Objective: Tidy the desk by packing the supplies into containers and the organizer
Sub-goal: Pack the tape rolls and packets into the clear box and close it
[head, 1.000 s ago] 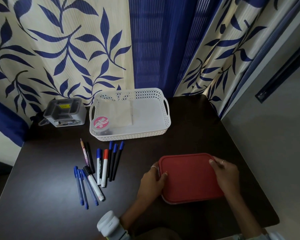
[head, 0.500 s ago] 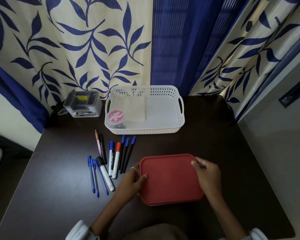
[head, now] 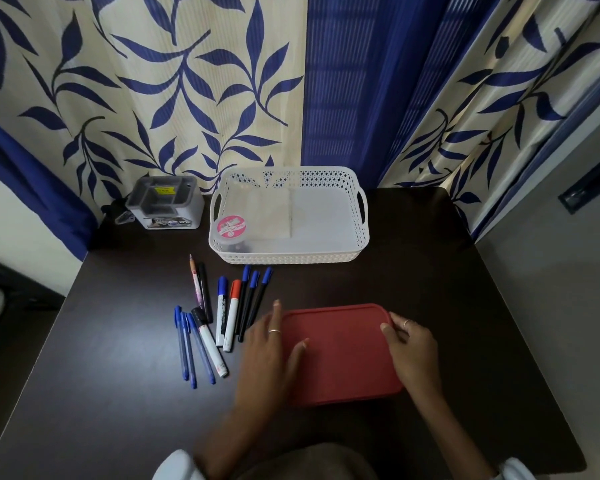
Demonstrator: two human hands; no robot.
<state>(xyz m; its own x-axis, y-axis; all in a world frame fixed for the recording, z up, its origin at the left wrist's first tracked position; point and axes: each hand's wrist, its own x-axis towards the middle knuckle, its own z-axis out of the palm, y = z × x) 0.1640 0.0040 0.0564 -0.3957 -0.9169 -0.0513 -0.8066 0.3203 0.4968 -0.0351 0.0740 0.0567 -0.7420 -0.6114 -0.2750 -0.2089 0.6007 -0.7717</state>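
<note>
— Across the dark bench (head: pixel 430 271), what?
— Against the back edge, a white perforated basket (head: pixel 355 244), a round tub with a pink label (head: pixel 232 227) tucked into its near-left corner. Just left of the basket, a grey organizer (head: pixel 165 202). Nearer, left of centre, a loose spread of pens and markers (head: pixel 222 313) lying flat. Front and centre, flat on the bench, a red lidded container (head: pixel 347 355).

— And behind?
— Cream curtains with blue leaves (head: pixel 153 81), a plain blue panel between them; grey wall to the right.

— Hands?
— Left hand (head: pixel 269 355) at the container's left edge, fingers straight and spread, thumb laid on the lid, a ring on one finger. Right hand (head: pixel 411 344) at the far-right corner, fingers curled over the rim, gripping it.

— Different from half a second back?
— Left hand opened out: then curled round the left edge, now fingers extended toward the pens. Right hand's grip unchanged on the same corner. Container, basket, organizer and pens in the same places on the bench; view itself shifted only slightly.
</note>
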